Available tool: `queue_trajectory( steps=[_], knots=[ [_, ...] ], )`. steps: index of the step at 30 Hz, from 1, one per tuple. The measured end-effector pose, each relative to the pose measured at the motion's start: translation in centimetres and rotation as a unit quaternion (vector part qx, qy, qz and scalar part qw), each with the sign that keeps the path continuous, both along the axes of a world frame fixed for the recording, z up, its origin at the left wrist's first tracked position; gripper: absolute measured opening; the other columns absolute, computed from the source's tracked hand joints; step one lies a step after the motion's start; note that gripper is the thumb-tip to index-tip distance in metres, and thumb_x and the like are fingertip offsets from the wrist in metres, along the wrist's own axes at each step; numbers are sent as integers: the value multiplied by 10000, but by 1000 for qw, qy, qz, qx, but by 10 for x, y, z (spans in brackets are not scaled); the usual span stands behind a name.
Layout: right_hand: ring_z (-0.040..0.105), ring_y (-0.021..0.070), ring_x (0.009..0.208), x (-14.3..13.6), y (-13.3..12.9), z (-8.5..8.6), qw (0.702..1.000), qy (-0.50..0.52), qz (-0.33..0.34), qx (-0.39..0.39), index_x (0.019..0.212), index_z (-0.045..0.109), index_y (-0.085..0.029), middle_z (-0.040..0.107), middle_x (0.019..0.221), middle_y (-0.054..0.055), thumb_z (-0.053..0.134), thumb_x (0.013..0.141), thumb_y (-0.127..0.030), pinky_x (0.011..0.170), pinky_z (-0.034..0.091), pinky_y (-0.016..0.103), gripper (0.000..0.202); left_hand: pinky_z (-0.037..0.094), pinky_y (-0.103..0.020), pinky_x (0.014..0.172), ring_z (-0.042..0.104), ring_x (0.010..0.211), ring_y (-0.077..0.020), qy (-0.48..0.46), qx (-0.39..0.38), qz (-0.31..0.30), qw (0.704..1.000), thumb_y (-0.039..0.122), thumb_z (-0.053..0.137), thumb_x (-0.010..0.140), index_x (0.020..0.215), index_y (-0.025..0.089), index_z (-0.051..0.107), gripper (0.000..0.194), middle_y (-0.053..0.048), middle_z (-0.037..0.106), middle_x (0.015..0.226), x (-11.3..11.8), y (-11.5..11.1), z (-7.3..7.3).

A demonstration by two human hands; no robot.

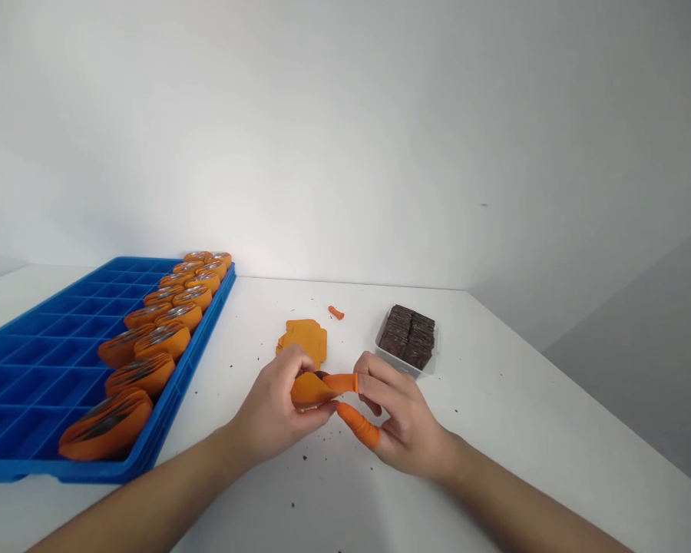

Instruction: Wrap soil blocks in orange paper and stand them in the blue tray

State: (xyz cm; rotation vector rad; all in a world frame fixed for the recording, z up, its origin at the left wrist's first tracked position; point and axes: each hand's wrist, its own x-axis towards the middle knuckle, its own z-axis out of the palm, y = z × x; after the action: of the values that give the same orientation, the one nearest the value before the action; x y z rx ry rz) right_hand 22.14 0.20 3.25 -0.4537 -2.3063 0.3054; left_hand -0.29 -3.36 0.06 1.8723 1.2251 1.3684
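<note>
My left hand (276, 407) is closed around a small folded orange paper packet (311, 390), thumb below and fingers over the top. A bit of something dark (321, 374) shows at the packet's upper opening; most of it is hidden. Orange rubber finger cots cover the thumb and index finger of my right hand (400, 418). Its index fingertip touches the packet's upper edge, while the thumb stands apart below, close to my left thumb. Just behind my left hand lies flat orange die-cut card (305, 338), partly covered by my fingers.
A clear plastic tub (406, 365) holds stacked dark brown slabs (408, 336) at right. On the left, a blue compartment tray (193, 338) carries rows of orange packets (161, 338) with shiny contents. A loose orange finger cot (335, 312) and dark crumbs lie on the white table (512, 430).
</note>
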Motion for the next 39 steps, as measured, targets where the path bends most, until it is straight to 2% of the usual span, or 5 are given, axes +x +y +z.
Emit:
queue_trajectory(
  steps=[7,18,25,32,39],
  knots=[
    [450,115,639,-2,-3,3,999,-4,24,-24,1169,779,-250,482,858,-12,694,1022,-205,509,430,241,176,436,-299,661,539,727,-164,9,-6,-8,1000,214,786,782,874,249,463,338,31,588,850,0,0,-4],
    [472,121,644,-1,1,-1,999,31,26,15,1259,775,-286,500,851,-10,687,1033,-189,512,421,249,261,405,-287,647,494,731,-162,22,45,-21,999,167,744,799,852,246,444,315,25,535,839,1,1,-5],
    [421,140,634,-4,1,4,998,62,-24,-12,1223,726,-260,423,775,-43,810,969,-252,527,382,279,268,384,-279,629,493,736,-159,17,56,-33,998,157,759,795,852,246,442,333,27,532,854,0,2,-3],
    [387,125,637,-5,7,-3,996,45,8,-72,961,761,-234,411,824,-24,773,1005,-253,518,363,277,49,436,-283,610,538,742,-163,3,-38,-47,998,252,813,810,1016,270,467,403,19,568,943,0,-2,-7],
    [402,130,639,-2,9,-4,997,50,-7,-58,950,771,-239,391,809,-23,735,1017,-207,517,352,285,83,499,-306,668,596,880,-202,24,-4,-65,998,276,812,865,1076,272,463,408,-25,579,1075,1,-1,-10]
  ],
)
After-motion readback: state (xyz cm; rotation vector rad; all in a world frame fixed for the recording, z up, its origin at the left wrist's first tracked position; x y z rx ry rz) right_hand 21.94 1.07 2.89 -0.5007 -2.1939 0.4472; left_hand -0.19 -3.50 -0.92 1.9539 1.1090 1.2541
